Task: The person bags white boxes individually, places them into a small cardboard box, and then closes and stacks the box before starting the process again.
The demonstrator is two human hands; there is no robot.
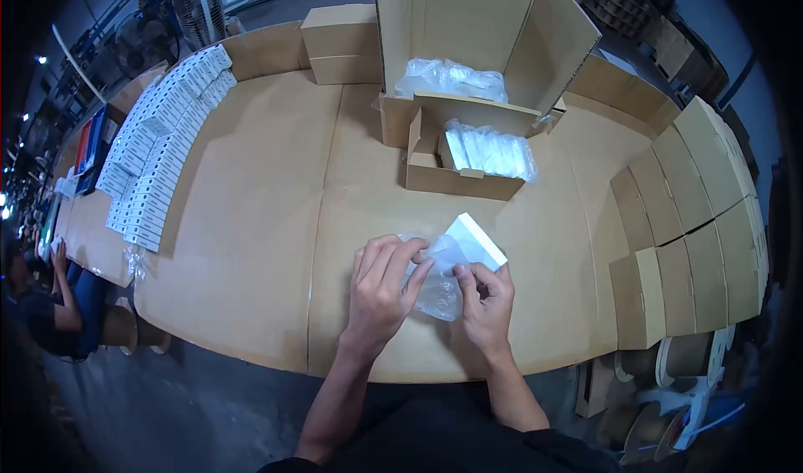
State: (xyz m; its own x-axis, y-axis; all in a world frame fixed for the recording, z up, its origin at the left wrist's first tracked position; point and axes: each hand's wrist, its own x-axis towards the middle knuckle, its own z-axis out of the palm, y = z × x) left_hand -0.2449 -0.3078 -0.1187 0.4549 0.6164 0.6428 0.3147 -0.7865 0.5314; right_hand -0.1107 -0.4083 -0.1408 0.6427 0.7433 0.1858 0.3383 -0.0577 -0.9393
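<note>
A small white box (pixel 478 237) is tilted over the cardboard-covered table, its lower part overlapped by a clear plastic bag (pixel 439 295). Thumb and fingertips of my left hand (pixel 383 285) pinch the bag's film at its upper left. On the other side, my right hand (pixel 488 304) is closed with thumb and forefinger on the bag's edge, and its fingers lie against the box's lower right corner. Crumpled film hangs between both hands.
Ahead stands a low open carton (pixel 468 185) holding bagged white boxes (pixel 489 150). Behind it is a taller open carton (pixel 460 17). White boxes (pixel 167 130) are stacked in rows at left, brown cartons (pixel 682 193) at right. A person (pixel 63 306) sits at far left.
</note>
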